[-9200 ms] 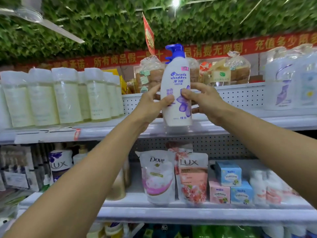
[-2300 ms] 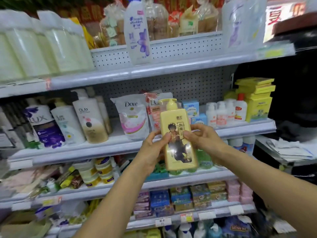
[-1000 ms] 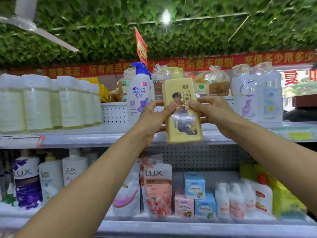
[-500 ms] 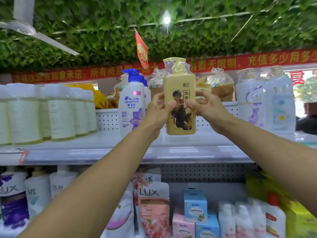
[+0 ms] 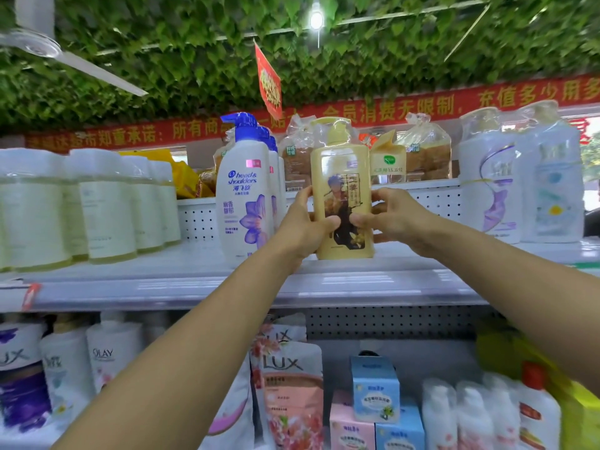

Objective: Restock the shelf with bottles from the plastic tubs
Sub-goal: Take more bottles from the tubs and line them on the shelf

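Top shelf: pale grey metal, glossy front lip, white perforated back panel behind the stock. Yellow pump bottle stands upright on it, base at or just above the shelf surface; contact unclear. Left hand clamped on the bottle's left side, thumb across the front label. Right hand clamped on the right side, thumb likewise on the front. Both forearms reach up from below.

Just left of the yellow bottle: white Head & Shoulders bottle with blue pump, more of the same lined up behind it. Further left, a row of pale cream bottles in clear wrap. Right end of the shelf: large white bottles in plastic wrap. Behind the back panel, bagged bread loaves and yellow packets.

Shelf below: Lux and Olay bottles at left, Lux refill pouch in the middle, small blue and pink boxes, small white bottles to the right, yellow packaging at far right, blurred.

Room: ceiling covered in green artificial leaves, one bright bulb, white ceiling fan at upper left. Red banner with yellow characters runs along the wall; a red hanging sign dangles in front.
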The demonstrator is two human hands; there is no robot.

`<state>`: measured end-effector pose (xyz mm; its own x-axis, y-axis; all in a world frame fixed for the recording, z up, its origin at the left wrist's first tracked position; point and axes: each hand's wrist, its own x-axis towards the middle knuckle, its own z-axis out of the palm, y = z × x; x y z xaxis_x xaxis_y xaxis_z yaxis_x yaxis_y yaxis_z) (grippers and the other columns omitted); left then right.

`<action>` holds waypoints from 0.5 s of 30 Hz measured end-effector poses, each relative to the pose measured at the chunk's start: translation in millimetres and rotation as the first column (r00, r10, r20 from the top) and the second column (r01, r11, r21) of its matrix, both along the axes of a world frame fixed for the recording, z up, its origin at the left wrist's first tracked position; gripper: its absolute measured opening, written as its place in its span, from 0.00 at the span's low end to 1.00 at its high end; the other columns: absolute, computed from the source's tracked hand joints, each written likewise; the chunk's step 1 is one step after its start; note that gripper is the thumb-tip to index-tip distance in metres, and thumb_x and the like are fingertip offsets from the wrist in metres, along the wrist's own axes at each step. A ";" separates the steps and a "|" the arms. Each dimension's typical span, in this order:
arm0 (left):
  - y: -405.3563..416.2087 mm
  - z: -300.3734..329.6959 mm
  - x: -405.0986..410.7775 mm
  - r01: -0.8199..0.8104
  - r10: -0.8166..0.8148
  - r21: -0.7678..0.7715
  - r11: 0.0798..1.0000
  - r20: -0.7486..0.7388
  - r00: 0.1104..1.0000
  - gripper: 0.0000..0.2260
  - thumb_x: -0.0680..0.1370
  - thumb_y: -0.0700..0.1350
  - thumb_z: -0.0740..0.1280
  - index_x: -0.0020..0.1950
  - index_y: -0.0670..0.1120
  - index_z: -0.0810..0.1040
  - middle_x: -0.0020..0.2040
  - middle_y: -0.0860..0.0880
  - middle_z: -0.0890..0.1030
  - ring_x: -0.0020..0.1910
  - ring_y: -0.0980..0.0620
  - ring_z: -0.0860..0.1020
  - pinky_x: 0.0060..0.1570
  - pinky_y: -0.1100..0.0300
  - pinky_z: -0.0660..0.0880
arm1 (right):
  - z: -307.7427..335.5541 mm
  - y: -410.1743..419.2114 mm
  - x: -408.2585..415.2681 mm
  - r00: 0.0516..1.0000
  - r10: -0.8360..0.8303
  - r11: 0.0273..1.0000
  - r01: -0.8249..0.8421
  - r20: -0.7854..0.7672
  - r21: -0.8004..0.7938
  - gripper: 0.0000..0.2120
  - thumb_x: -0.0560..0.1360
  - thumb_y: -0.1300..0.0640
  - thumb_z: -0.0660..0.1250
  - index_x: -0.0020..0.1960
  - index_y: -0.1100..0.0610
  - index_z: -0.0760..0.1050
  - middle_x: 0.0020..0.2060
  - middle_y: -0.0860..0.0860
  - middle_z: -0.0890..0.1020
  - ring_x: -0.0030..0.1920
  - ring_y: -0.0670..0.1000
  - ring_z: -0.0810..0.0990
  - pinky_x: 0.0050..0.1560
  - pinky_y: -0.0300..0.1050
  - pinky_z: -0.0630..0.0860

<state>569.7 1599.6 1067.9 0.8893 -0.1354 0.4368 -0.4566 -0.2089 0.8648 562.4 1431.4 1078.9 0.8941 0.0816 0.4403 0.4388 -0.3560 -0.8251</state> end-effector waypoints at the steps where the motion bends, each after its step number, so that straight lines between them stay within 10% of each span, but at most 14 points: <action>1: -0.9 0.3 1.3 -0.012 0.012 0.010 1.000 -0.001 1.000 0.29 0.80 0.39 0.67 0.77 0.55 0.60 0.60 0.46 0.79 0.55 0.48 0.80 0.53 0.50 0.80 | -0.1 1.0 1.3 1.000 -0.004 1.000 0.004 -0.002 0.001 0.18 0.75 0.62 0.70 0.64 0.59 0.72 0.51 0.57 0.81 0.50 0.54 0.82 0.52 0.54 0.80; 8: -8.1 5.4 15.9 -0.071 0.072 0.066 0.995 -0.014 0.997 0.28 0.82 0.38 0.64 0.78 0.51 0.56 0.58 0.49 0.75 0.50 0.53 0.75 0.26 0.72 0.71 | 1.6 12.0 19.7 0.997 -0.063 0.998 0.062 -0.053 -0.011 0.17 0.77 0.60 0.69 0.63 0.57 0.69 0.53 0.56 0.80 0.49 0.54 0.80 0.40 0.47 0.78; 15: -11.5 4.9 33.2 -0.098 0.101 0.057 0.994 -0.055 0.993 0.29 0.82 0.39 0.62 0.79 0.52 0.54 0.61 0.48 0.74 0.53 0.51 0.73 0.35 0.66 0.71 | 2.0 17.3 35.2 0.993 -0.106 0.994 0.103 -0.055 -0.040 0.17 0.77 0.59 0.67 0.65 0.58 0.69 0.55 0.56 0.79 0.54 0.57 0.80 0.48 0.53 0.78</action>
<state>602.9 1588.0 1072.8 0.9232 -0.0674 0.3784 -0.3805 -0.2980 0.8754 597.6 1448.7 1080.9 0.9223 0.0018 0.3865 0.3499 -0.4285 -0.8330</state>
